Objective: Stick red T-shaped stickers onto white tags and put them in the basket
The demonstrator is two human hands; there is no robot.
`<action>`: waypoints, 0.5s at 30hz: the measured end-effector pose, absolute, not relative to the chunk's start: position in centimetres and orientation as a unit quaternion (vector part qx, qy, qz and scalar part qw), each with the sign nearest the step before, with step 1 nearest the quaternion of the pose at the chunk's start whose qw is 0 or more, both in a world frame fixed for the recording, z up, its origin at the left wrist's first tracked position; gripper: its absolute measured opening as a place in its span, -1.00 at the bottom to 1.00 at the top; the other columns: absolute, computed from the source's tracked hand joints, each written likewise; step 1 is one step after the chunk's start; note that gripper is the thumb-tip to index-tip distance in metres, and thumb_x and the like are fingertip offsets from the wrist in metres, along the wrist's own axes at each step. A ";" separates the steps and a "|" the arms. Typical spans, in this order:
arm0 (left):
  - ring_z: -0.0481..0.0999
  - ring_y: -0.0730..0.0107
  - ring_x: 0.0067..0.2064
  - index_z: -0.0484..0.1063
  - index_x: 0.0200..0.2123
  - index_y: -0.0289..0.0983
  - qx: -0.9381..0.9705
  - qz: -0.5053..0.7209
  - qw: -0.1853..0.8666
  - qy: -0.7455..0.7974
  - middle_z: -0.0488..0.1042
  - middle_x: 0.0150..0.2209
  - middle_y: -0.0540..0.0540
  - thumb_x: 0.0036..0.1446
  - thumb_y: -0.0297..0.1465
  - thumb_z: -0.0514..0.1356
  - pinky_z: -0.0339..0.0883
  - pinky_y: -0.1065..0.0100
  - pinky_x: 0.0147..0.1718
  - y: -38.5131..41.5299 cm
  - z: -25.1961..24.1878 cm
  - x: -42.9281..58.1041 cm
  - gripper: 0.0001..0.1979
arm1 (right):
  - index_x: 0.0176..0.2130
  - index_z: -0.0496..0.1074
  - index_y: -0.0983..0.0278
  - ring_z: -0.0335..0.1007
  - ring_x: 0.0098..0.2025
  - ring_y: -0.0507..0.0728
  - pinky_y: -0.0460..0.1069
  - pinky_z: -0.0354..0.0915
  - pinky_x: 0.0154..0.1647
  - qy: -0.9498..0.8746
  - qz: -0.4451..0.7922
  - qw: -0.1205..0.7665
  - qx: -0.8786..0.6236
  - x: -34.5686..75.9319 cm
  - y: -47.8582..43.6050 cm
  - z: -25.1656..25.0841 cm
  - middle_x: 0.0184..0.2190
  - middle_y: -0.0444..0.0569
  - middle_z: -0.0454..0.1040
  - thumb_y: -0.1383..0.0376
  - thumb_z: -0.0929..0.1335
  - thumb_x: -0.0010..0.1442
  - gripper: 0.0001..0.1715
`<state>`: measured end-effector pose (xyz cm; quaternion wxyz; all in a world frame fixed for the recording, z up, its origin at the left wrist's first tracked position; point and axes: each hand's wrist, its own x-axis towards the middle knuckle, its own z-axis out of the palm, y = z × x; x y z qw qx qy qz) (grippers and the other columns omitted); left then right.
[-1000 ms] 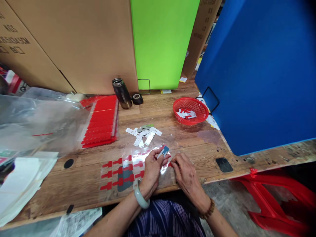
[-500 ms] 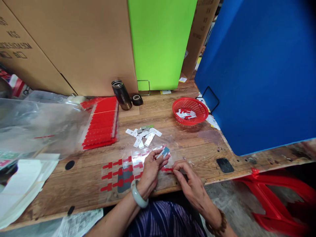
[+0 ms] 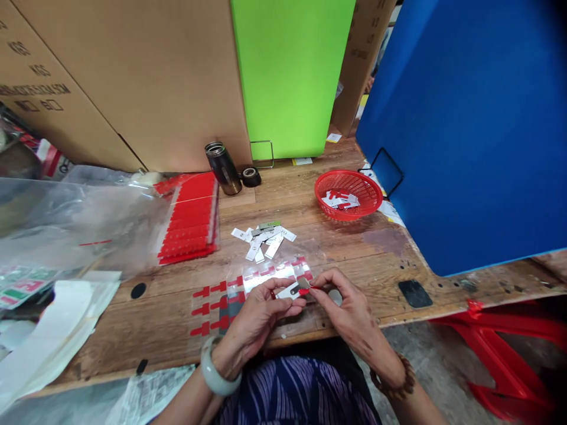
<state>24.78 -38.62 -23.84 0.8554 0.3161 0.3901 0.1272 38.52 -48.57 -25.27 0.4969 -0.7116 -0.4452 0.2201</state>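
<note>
White strip (image 3: pixel 287 292), pinched by thumb and curled fingers of the left hand (image 3: pixel 260 309), sits above the near tab sheet (image 3: pixel 280 273); the right hand (image 3: pixel 349 306), thumb and forefinger together, grips a red tab (image 3: pixel 303 291) at the strip's right end.

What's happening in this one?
A person sits at a wooden table, working with both bare hands. The left hand holds a small flat plate, while the right hand pinches a small red piece at its end; whether it is stuck on is unclear. Beneath lies a clear sheet of red T-shaped pieces. Loose plates lie beyond, and a red basket holds more.
</note>
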 end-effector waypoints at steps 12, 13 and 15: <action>0.59 0.37 -0.34 0.35 -0.19 -0.36 0.337 0.097 0.859 0.374 0.58 -0.33 -0.15 -0.12 -0.60 0.30 0.42 0.42 -0.24 -39.2 -23.6 24.0 -0.64 | -0.38 0.29 0.24 0.27 -0.38 -0.02 -0.13 0.15 -0.32 -0.486 0.270 0.449 -0.699 37.9 -48.7 -23.9 -0.45 -0.21 0.34 0.43 0.29 0.16 -0.90; 0.59 0.37 -0.34 0.35 -0.19 -0.36 0.336 0.096 0.859 0.374 0.58 -0.33 -0.15 -0.12 -0.60 0.30 0.42 0.42 -0.24 -39.1 -23.6 23.9 -0.64 | -0.38 0.29 0.24 0.26 -0.38 -0.02 -0.13 0.15 -0.33 -0.487 0.270 0.449 -0.699 38.0 -48.7 -23.9 -0.45 -0.21 0.34 0.43 0.29 0.16 -0.89; 0.59 0.37 -0.34 0.35 -0.19 -0.36 0.336 0.093 0.859 0.374 0.58 -0.33 -0.15 -0.12 -0.59 0.30 0.42 0.42 -0.24 -39.0 -23.6 24.0 -0.64 | -0.38 0.29 0.24 0.25 -0.38 -0.02 -0.13 0.14 -0.33 -0.486 0.276 0.448 -0.698 38.0 -48.7 -23.9 -0.45 -0.21 0.34 0.43 0.29 0.17 -0.89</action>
